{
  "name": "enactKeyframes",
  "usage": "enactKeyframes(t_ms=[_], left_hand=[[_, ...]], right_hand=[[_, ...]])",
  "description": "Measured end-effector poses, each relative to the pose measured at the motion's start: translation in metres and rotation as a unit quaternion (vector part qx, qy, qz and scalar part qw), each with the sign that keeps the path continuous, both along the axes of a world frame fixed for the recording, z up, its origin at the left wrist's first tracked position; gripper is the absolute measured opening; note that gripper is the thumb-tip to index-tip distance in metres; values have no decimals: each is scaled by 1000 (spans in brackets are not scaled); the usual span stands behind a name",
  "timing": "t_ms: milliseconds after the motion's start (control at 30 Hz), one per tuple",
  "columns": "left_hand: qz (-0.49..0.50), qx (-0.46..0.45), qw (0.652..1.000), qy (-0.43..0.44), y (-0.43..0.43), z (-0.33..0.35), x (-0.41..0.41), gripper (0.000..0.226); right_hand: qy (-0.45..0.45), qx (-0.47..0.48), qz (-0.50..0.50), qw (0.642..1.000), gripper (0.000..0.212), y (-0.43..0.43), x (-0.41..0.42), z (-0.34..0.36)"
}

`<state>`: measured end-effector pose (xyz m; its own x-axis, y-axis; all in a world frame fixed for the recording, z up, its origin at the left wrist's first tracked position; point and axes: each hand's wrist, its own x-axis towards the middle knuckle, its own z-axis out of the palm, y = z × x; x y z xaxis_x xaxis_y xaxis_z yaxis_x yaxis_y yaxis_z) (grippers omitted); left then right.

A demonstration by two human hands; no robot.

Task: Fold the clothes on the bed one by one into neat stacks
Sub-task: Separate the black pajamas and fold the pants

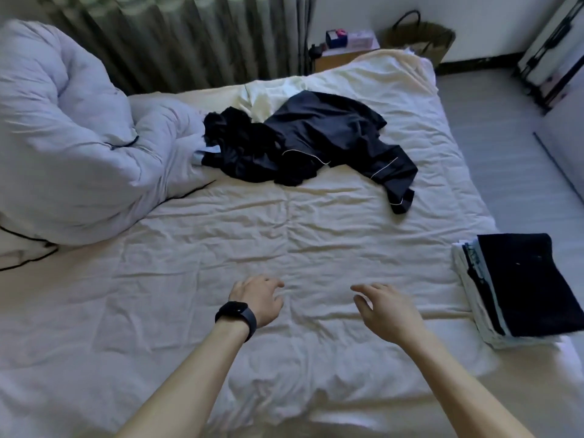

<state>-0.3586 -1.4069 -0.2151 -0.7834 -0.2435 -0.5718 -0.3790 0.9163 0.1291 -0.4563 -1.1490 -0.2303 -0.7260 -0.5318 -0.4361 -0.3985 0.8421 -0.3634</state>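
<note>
We look down on a bed (284,235). Dark clothes (316,140) lie tangled at its far side; a folded stack (531,286) sits at the right edge. Our left hand (259,298) and right hand (385,308) hover over bare sheet, both empty with fingers relaxed. Pulling one garment may drag the others along, since they overlap.

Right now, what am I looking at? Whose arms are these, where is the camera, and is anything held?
No machine here: a person wears a camera on the head, looking down at their own arms. The left hand, with a dark watch on its wrist, and the right hand reach over the pale bed sheet, fingers relaxed, holding nothing. Farther off lies a rumpled pile of dark clothes, not yet folded. A folded stack sits at the bed's right edge, a bunched duvet on the left.
</note>
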Motion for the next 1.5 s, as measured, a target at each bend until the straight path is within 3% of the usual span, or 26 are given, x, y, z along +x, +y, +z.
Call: enactKeyframes(t_ms=[200, 400, 600, 800, 867, 1000, 1100, 1167, 1233, 1367, 1500], left_hand=[[-5, 28, 993, -117, -18, -103, -23, 45], [-90, 9, 978, -189, -51, -173, -59, 49], [-145, -59, 982, -107, -119, -241, -168, 50], [-226, -124, 966, -4, -168, -278, -303, 56], [-250, -147, 954, 71, -175, -281, -352, 62], [-299, -206, 896, 258, -179, -277, -449, 67], [-248, -247, 917, 189, -182, -277, -501, 58], [-218, -257, 931, 141, -185, -278, -518, 34], [-204, -228, 942, 136, -187, -273, -517, 24], [-162, -80, 964, 196, -177, -239, -476, 25], [-127, -10, 969, 211, -168, -175, -413, 23]], right_hand=[[-108, 69, 20, 992, 44, -43, -34, -114], [-108, 65, 21, 992, 52, -98, -99, -214], [-8, 85, -62, 994, 66, -170, -198, -296], [175, 12, -123, 977, 68, -177, -188, -368], [214, -1, -136, 967, 70, -178, -192, -376], [253, -15, -135, 958, 71, -177, -196, -384], [269, -29, -138, 953, 71, -178, -199, -385], [280, -35, -140, 949, 70, -179, -199, -385], [283, -42, -142, 948, 70, -178, -200, -384], [278, -45, -146, 948, 71, -179, -202, -381], [209, -28, -146, 967, 69, -179, -200, -378]])
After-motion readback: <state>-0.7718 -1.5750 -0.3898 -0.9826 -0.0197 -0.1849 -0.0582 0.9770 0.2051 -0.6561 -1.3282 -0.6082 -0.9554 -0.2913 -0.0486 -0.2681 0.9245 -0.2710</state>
